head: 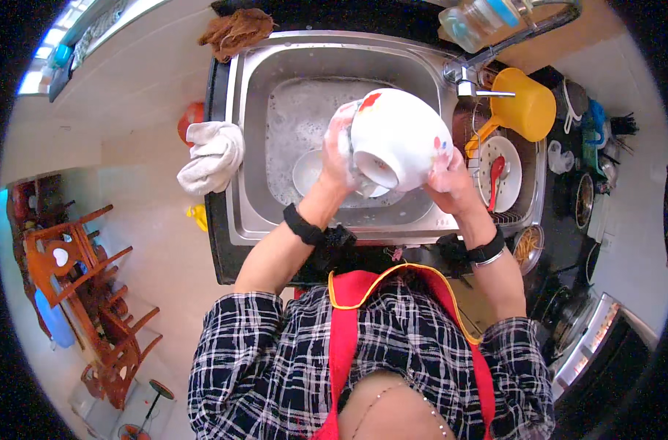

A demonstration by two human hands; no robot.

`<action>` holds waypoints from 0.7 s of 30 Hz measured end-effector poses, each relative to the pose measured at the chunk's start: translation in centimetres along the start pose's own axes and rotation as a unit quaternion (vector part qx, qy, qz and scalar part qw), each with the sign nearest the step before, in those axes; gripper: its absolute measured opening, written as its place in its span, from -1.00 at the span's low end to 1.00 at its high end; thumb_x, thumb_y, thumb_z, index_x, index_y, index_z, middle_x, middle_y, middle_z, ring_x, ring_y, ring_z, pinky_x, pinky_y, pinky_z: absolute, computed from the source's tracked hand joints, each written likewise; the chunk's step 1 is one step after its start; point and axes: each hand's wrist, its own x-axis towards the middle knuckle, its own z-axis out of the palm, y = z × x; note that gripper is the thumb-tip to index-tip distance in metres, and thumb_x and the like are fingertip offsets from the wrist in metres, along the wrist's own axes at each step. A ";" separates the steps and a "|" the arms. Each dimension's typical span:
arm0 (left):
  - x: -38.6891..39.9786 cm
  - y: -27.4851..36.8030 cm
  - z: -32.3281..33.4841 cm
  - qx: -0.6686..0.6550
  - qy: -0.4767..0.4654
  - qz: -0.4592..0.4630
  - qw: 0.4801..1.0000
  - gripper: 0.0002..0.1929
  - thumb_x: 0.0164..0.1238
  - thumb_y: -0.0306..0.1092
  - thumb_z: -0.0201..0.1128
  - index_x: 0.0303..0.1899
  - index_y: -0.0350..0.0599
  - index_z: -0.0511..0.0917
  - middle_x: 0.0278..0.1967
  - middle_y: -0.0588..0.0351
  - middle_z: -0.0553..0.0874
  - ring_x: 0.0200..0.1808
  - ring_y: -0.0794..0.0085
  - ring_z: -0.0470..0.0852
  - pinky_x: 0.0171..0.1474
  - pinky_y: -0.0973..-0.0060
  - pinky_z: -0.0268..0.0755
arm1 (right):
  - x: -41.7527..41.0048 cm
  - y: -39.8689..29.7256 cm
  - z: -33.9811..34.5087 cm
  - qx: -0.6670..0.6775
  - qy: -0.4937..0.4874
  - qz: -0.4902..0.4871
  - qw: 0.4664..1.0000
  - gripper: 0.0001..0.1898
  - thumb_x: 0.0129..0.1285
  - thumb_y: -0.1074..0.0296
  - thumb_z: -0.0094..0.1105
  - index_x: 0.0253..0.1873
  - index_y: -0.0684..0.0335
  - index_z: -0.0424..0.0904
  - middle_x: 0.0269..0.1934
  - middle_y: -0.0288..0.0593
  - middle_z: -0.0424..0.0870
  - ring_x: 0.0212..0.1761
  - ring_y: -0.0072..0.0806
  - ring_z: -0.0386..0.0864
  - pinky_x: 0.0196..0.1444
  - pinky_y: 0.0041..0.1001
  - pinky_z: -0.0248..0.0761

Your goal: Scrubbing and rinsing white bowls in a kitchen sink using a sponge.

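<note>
A large white bowl with red and blue floral marks is tilted between my two hands, its foot ring turned towards me. My left hand grips its left side, with suds on the fingers. On the lower right side, my right hand holds the bowl's rim area. Below lies a stainless steel sink with soapy, cloudy water in it. A smaller white bowl rests in that water, partly hidden by my left hand and forearm. Something pale shows beneath the held bowl, too covered to name.
Right of the basin, a white colander with a red spoon sits by a wire rack. A yellow dipper stands beneath the faucet. A white cloth drapes the left edge; a brown cloth lies at the far left corner.
</note>
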 end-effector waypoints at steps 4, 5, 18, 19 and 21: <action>0.7 -0.9 -1.4 0.084 0.002 0.007 0.996 -0.72 0.16 -0.37 0.07 -0.09 -0.22 0.46 -0.14 -0.02 0.56 -0.08 0.27 0.53 -0.02 0.38 0.40 | 0.2 -1.1 1.5 -0.003 0.009 0.053 0.999 -0.32 -0.10 0.30 0.36 0.14 0.38 0.26 -0.04 -0.15 0.51 -0.11 -0.34 0.55 -0.12 -0.32 0.53; 1.1 -0.8 -1.8 0.381 -0.078 0.214 0.896 -0.76 0.19 -0.38 0.05 -0.13 -0.23 0.50 -0.17 -0.04 0.57 -0.11 0.25 0.55 -0.04 0.39 0.41 | 0.3 -1.5 1.1 -0.021 0.009 0.094 0.995 -0.32 -0.08 0.29 0.35 0.15 0.38 0.24 -0.03 -0.12 0.50 -0.10 -0.30 0.55 -0.13 -0.27 0.54; 2.6 2.6 0.3 0.357 -0.152 0.044 0.920 -0.80 0.18 -0.31 0.13 -0.26 -0.25 0.54 -0.22 -0.08 0.56 -0.07 0.13 0.49 -0.01 0.40 0.35 | -0.2 0.6 1.7 -0.126 0.059 0.120 0.983 -0.49 -0.05 0.30 0.35 0.02 0.36 0.43 -0.19 -0.15 0.60 -0.25 -0.44 0.58 -0.19 -0.45 0.49; 2.4 2.9 0.7 0.457 -0.189 0.144 0.857 -0.80 0.18 -0.30 0.13 -0.27 -0.24 0.54 -0.24 -0.07 0.56 -0.08 0.12 0.49 -0.02 0.36 0.35 | -0.1 0.9 1.7 -0.125 0.060 0.120 0.983 -0.49 -0.05 0.30 0.35 0.02 0.36 0.43 -0.19 -0.15 0.60 -0.25 -0.44 0.58 -0.19 -0.45 0.49; 1.5 3.8 2.3 0.486 -0.201 0.256 0.811 -0.81 0.10 -0.28 0.17 -0.32 -0.18 0.56 -0.25 -0.05 0.56 -0.13 0.10 0.49 -0.02 0.26 0.33 | 0.2 1.4 1.6 -0.217 0.109 0.119 0.963 -0.61 -0.06 0.34 0.35 -0.09 0.35 0.51 -0.28 -0.22 0.63 -0.29 -0.54 0.56 -0.22 -0.54 0.43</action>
